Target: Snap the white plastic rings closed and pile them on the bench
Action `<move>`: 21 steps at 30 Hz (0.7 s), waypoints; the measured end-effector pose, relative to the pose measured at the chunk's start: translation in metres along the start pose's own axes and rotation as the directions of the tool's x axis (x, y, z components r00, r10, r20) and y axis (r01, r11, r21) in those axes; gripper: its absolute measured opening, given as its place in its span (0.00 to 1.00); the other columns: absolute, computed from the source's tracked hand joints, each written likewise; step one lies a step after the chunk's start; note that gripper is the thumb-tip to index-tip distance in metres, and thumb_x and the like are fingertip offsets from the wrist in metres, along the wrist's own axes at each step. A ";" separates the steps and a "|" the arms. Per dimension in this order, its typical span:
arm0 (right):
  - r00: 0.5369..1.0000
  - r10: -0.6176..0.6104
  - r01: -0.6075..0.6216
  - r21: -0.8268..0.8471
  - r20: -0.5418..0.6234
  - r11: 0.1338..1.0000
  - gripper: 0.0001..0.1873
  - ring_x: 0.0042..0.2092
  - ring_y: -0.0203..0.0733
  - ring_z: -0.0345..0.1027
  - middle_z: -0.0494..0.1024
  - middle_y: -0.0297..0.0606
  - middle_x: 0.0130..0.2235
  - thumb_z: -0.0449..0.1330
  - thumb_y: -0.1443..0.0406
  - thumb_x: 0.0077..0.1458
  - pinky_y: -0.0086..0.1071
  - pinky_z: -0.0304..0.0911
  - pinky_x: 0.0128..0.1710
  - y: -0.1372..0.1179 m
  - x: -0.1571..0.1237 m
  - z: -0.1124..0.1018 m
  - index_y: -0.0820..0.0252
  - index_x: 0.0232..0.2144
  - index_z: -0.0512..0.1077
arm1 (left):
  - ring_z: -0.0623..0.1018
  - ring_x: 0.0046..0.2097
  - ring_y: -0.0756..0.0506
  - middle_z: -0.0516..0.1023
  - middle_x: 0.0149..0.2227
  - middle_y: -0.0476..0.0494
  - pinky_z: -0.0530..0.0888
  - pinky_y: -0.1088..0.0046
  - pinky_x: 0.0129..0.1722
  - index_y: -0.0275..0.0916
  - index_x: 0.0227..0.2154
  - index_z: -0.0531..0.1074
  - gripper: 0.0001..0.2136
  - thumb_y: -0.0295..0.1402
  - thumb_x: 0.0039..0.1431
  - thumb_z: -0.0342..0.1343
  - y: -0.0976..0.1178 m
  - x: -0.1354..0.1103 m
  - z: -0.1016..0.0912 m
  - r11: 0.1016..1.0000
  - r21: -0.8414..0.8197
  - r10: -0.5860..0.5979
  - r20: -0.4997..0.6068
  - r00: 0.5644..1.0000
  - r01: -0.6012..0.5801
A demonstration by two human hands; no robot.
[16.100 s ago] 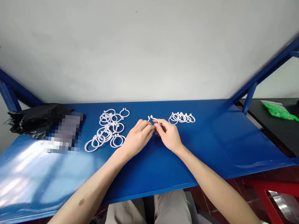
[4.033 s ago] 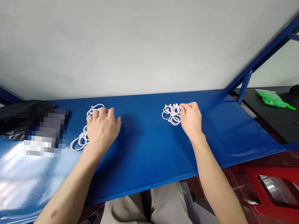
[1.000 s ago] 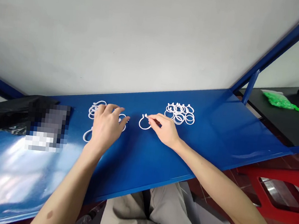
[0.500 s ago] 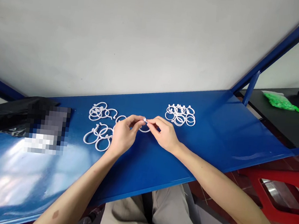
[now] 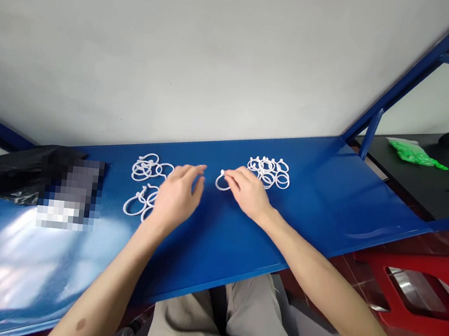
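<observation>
A white plastic ring (image 5: 222, 182) with a small knob at its top is pinched between the thumb and fingers of my right hand (image 5: 248, 192), above the middle of the blue tabletop (image 5: 216, 247). My left hand (image 5: 179, 192) is open with nothing in it, its thumb apart from the fingers. It partly covers a loose group of similar rings (image 5: 143, 170), at least some with a gap in the loop. More rings (image 5: 282, 181) lie close together just beyond my right hand, their loops looking closed.
A crumpled black plastic bag (image 5: 24, 168) lies at the left end, beside a pixelated patch. Blue frame bars (image 5: 408, 83) rise on the right. Past them a green-filled bag (image 5: 414, 154) rests on a black surface. A red stool (image 5: 380, 288) stands at lower right.
My left hand has let go of the ring and moved back to the left, its fingers opening. My right hand keeps the ring, now slightly further right.
</observation>
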State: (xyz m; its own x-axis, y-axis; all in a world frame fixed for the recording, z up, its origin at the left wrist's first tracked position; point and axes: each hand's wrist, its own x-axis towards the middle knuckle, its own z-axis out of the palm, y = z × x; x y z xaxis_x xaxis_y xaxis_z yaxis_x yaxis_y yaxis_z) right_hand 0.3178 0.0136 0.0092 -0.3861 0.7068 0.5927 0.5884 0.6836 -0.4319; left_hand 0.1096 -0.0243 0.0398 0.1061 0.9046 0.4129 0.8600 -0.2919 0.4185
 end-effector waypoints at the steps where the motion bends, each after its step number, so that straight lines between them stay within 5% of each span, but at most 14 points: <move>1: 0.999 0.039 -0.040 -0.047 -0.021 0.998 0.14 0.43 0.44 0.74 0.77 0.43 0.42 0.52 0.65 0.70 0.39 0.72 0.45 0.007 0.002 -0.006 0.57 0.47 0.78 | 0.77 0.52 0.36 0.80 0.48 0.35 0.74 0.56 0.53 0.38 0.50 0.75 0.16 0.33 0.66 0.47 -0.007 0.001 -0.006 0.992 0.122 -0.042 -0.010 0.999 0.043; 5: 0.961 0.247 -0.268 -0.220 -0.121 0.938 0.13 0.42 0.47 0.72 0.76 0.45 0.43 0.54 0.65 0.68 0.42 0.71 0.43 0.040 0.005 -0.035 0.59 0.45 0.79 | 0.74 0.54 0.29 0.79 0.47 0.32 0.73 0.51 0.49 0.38 0.49 0.74 0.16 0.36 0.62 0.51 -0.038 0.001 -0.024 0.898 0.418 -0.217 0.143 0.966 0.140; 11: 0.909 0.393 -0.416 -0.312 -0.137 0.854 0.10 0.41 0.48 0.71 0.79 0.43 0.40 0.57 0.68 0.63 0.42 0.68 0.44 0.061 0.005 -0.049 0.60 0.42 0.78 | 0.77 0.49 0.33 0.82 0.44 0.37 0.72 0.55 0.46 0.40 0.48 0.73 0.15 0.32 0.62 0.46 -0.056 -0.001 -0.020 0.877 0.478 -0.237 0.333 0.913 0.053; 17: 0.911 0.391 -0.410 -0.373 -0.129 0.832 0.07 0.45 0.53 0.69 0.80 0.45 0.39 0.59 0.66 0.62 0.44 0.67 0.44 0.061 0.003 -0.043 0.60 0.39 0.78 | 0.78 0.46 0.34 0.83 0.40 0.39 0.72 0.57 0.44 0.40 0.43 0.75 0.13 0.32 0.62 0.47 -0.054 0.002 -0.020 0.905 0.418 -0.190 0.245 0.951 0.073; 21: 0.926 0.326 -0.375 -0.370 -0.190 0.850 0.10 0.46 0.54 0.67 0.79 0.46 0.41 0.57 0.65 0.64 0.45 0.67 0.45 0.055 0.004 -0.043 0.59 0.41 0.78 | 0.78 0.44 0.37 0.81 0.38 0.41 0.73 0.62 0.42 0.40 0.44 0.75 0.13 0.33 0.59 0.51 -0.045 0.006 -0.022 0.961 0.224 -0.190 0.099 0.977 0.164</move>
State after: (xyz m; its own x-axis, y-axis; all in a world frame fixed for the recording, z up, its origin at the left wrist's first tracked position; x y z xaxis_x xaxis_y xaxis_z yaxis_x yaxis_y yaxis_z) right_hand 0.3788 0.0463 0.0173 -0.0307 0.8429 0.5372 0.9077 0.2485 -0.3380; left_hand 0.0609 -0.0125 0.0414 -0.0105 0.9698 0.2439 0.9553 -0.0623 0.2890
